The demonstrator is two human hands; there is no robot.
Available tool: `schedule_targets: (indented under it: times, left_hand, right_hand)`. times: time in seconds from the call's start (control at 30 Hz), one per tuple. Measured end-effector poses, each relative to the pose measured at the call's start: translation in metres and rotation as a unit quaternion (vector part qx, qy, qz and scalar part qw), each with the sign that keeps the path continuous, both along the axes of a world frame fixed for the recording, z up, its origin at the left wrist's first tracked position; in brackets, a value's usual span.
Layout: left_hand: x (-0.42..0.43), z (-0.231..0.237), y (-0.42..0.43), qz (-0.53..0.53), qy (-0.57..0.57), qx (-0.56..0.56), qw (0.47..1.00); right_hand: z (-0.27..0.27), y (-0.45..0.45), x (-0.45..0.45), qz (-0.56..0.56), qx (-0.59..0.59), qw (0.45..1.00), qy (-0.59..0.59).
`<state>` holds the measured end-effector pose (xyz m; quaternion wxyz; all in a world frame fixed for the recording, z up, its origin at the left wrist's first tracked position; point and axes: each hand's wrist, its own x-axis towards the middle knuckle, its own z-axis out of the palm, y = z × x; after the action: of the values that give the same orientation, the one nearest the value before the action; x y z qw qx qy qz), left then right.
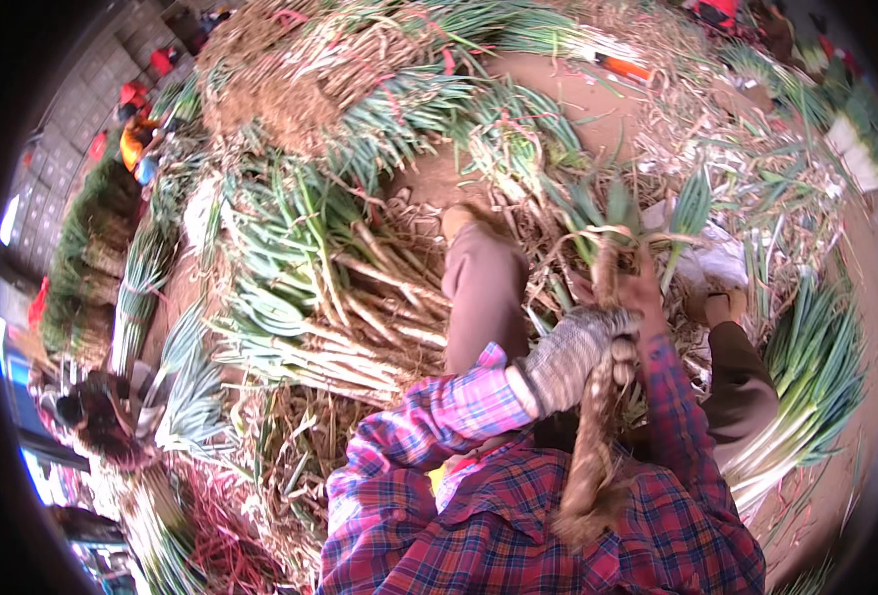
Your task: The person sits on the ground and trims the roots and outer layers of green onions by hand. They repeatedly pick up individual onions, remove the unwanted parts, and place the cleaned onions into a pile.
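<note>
A long green onion (595, 424) with a soil-brown stalk slants before my chest, its root end near my shirt and its green leaves pointing away. My left hand (580, 357), in a striped knit glove, is wrapped around the middle of the stalk. Just beyond it, my bare right hand (636, 294) curls around the upper stalk from behind; its fingers are partly hidden and blurred. Loose dry outer leaf strips hang about the stalk there. To the left of my knee lies a heap of unpeeled green onions (364, 320), roots towards me.
Pale, clean-stalked green onions (796, 394) lie on the ground at right. A knife-like tool's orange handle (625, 68) shows at the far side. Red tying strands (223, 535) lie at lower left. Peeled husks (766, 149) litter the ground. Other people (138, 145) sit at left.
</note>
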<state>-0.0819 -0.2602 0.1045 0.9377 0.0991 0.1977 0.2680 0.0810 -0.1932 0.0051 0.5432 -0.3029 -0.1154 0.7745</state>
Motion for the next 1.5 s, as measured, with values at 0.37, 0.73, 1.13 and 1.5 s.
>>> schedule_targets:
  times: [0.37, 0.73, 1.13, 1.5]
  left_hand:
    - [-0.084, 0.036, -0.020, 0.154, 0.096, 0.177, 0.967]
    - [-0.264, 0.009, 0.038, 0.510, 0.113, 0.342, 0.781]
    - [-0.310, -0.282, 0.035, 0.427, 0.770, -0.064, 0.469]
    - [-0.224, -0.147, 0.061, 0.557, 0.741, 0.106, 0.360]
  right_hand:
    - [0.141, 0.078, -0.072, -0.175, 0.238, 0.942, -0.157]
    - [0.126, 0.110, -0.096, -0.017, 0.412, 0.826, -0.385]
    - [-0.190, 0.101, -0.019, 0.048, 0.015, 0.666, -0.744]
    - [-0.200, 0.112, -0.028, 0.006, 0.188, 0.681, -0.708]
